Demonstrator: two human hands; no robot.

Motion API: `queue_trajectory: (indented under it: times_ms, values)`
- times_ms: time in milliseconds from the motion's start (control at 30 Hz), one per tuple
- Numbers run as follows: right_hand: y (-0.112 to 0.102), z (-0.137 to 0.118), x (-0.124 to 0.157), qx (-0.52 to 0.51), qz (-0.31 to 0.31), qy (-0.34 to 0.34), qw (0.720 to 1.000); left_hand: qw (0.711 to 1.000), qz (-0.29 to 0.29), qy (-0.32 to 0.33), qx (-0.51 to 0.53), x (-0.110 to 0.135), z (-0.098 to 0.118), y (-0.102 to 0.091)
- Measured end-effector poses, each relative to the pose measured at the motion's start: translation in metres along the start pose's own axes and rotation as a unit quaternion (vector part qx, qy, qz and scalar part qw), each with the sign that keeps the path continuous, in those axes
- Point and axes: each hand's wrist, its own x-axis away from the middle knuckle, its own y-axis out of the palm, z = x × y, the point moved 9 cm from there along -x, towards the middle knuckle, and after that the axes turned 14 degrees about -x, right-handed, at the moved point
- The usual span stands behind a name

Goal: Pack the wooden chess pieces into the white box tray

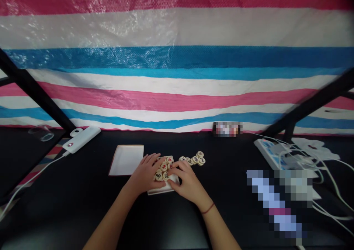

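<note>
A shallow white box [162, 190] lies on the black table in front of me, holding several round cream xiangqi pieces with red or black characters. My left hand [144, 173] rests over the box's left side, fingers stretched out and thumb along the near side of the pieces. From the right, my right hand [189, 183] reaches in, thumb and index finger curled at the edge of a black-marked xiangqi piece [166, 175]. Just beyond that hand, more loose xiangqi pieces [195, 159] lie on the table. My fingers hide part of the box and its contents.
Left of the box lies an open lid [127, 159] with a white inside. A white power bank [81, 139] with a cable and a clear cup [41, 132] are farther left. A power strip [267, 152] and tangled cables are at right. A striped sheet [177, 106] hangs behind.
</note>
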Motion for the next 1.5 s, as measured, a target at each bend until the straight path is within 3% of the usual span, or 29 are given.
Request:
queue_trajectory:
  times_ms: [267, 400, 467, 533, 600, 667, 833, 1033, 1200, 1333, 1433, 1500]
  values:
    - [0.005, -0.003, -0.004, 0.017, -0.015, 0.008, 1.0, 1.0, 0.004, 0.0, 0.016, -0.002, 0.002, -0.005]
    - [-0.003, -0.005, -0.005, -0.012, 0.011, 0.001, 1.0, 1.0, 0.02, 0.0, 0.009, -0.002, 0.006, -0.011]
    - [-0.019, 0.005, -0.004, -0.013, 0.065, 0.015, 0.998, 1.0, 0.018, -0.003, 0.002, -0.002, 0.007, -0.012]
    - [-0.047, 0.027, 0.0, 0.028, 0.162, 0.058, 0.985, 1.0, 0.016, -0.006, -0.004, -0.002, 0.009, -0.013]
    - [-0.077, 0.054, 0.008, 0.1, 0.258, 0.131, 0.952, 1.0, 0.014, -0.008, -0.008, -0.004, 0.011, -0.012]
    - [-0.095, 0.083, 0.013, 0.143, 0.278, 0.214, 0.925, 1.0, 0.009, -0.009, -0.011, -0.005, 0.013, -0.01]
    - [-0.105, 0.119, 0.006, 0.184, 0.191, 0.351, 0.898, 1.0, 0.008, -0.009, -0.023, -0.007, 0.015, -0.005]
    - [-0.097, 0.135, -0.009, 0.211, 0.087, 0.416, 0.88, 0.999, 0.003, -0.006, -0.031, -0.011, 0.012, -0.002]
    - [-0.099, 0.143, -0.013, 0.207, 0.066, 0.421, 0.881, 0.999, -0.01, -0.011, -0.03, -0.014, 0.008, 0.001]
    - [-0.105, 0.128, -0.016, 0.204, 0.089, 0.394, 0.892, 1.0, 0.014, -0.006, -0.02, -0.013, 0.01, -0.007]
    - [-0.094, 0.094, -0.023, 0.108, 0.149, 0.278, 0.943, 0.998, 0.063, -0.007, 0.003, -0.015, 0.013, -0.021]
    - [-0.078, 0.07, -0.024, -0.047, 0.187, 0.188, 0.963, 0.996, 0.079, -0.016, 0.041, -0.02, 0.014, -0.028]
